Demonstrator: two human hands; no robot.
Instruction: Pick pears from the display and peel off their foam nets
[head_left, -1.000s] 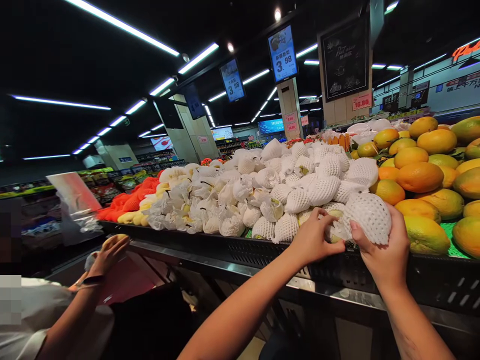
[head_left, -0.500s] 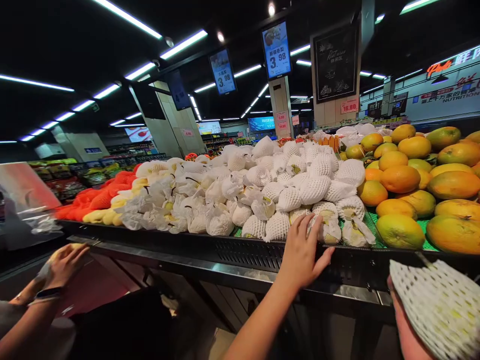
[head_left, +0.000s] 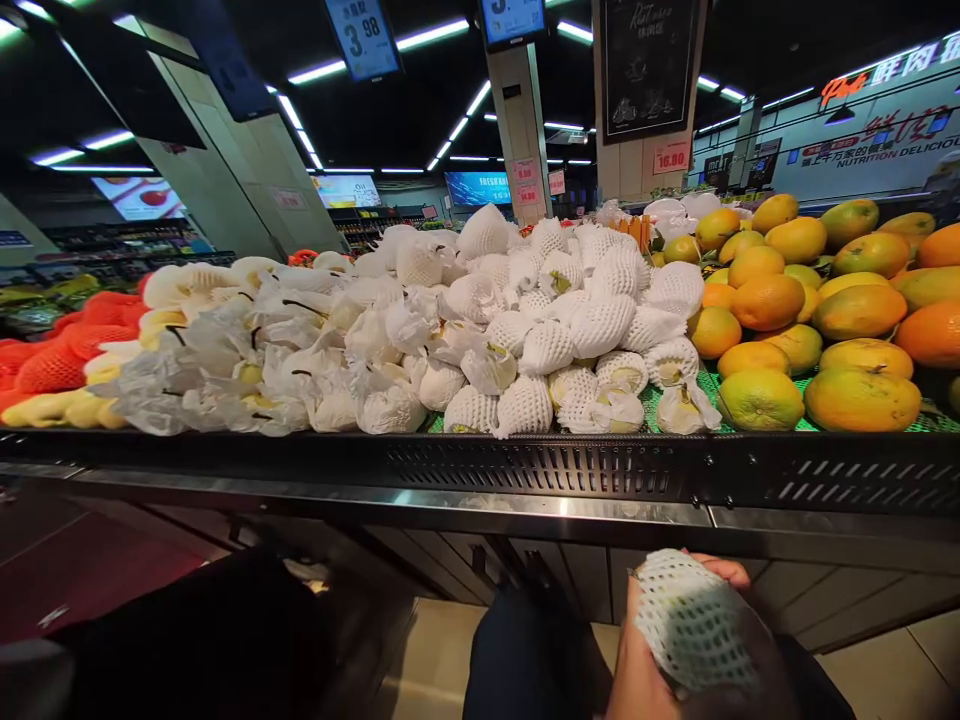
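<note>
A pear in a white foam net (head_left: 694,615) is held low in front of me, below the display's front edge. My left hand (head_left: 639,660) cups it from the left, and fingertips show beyond its upper right side. At its lower right, my right hand (head_left: 761,655) lies against the net, dark and blurred, with its fingers mostly hidden. Beyond the rail lies a heap of netted fruit (head_left: 547,345), white and bulky. To its left are pears in crinkled translucent wrappings (head_left: 300,375), several with dark stems showing.
A black slotted rail (head_left: 525,470) and a metal ledge (head_left: 450,505) front the display. Orange-green mangoes or papayas (head_left: 862,300) are heaped at the right, and red-netted fruit (head_left: 82,345) at the far left. A dark shape (head_left: 202,640) stands at the lower left.
My left hand has left the netted fruit on the display and come down to the held pear. That pear has moved left in view. The other person's hands have gone out of view at the left.
</note>
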